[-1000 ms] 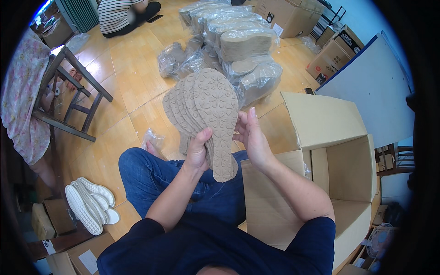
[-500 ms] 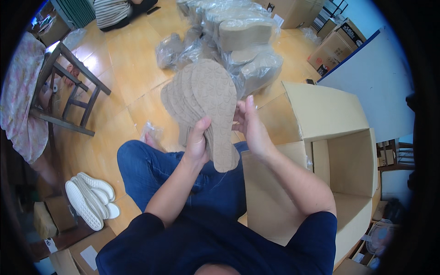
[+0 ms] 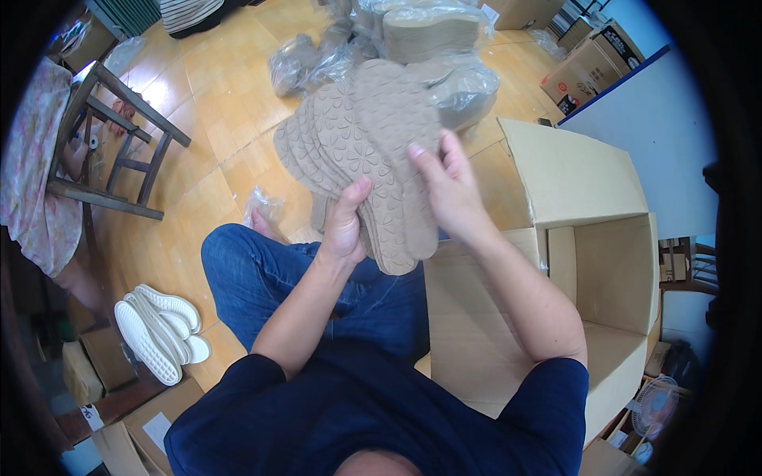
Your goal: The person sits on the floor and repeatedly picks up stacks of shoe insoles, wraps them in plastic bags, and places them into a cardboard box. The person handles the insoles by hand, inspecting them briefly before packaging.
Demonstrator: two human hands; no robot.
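Note:
Fanned out in my left hand [image 3: 344, 226] is a stack of brown-grey shoe soles [image 3: 337, 135] with a raised petal-like pattern. The left thumb presses on the top face of the stack; the other fingers are mostly hidden behind it. My right hand [image 3: 459, 190] pinches the edge of a single sole [image 3: 395, 107] between thumb and fingers. This sole lies over the right side of the stack, toe end pointing away from me, and looks slightly blurred. Both hands are above my crossed legs in jeans.
An open cardboard box [image 3: 484, 333] stands at my right. Several plastic-bagged soles [image 3: 468, 91] lie ahead on the tiled floor. White soles [image 3: 147, 341] are at the left, below a wooden stool [image 3: 103, 202]. Another person's striped top [image 3: 186, 14] shows at the far left.
My right hand, open beside the stack before, has closed on the front sole and shifted it up and to the right, uncovering the petal-patterned sole beneath. The view has tilted slightly.

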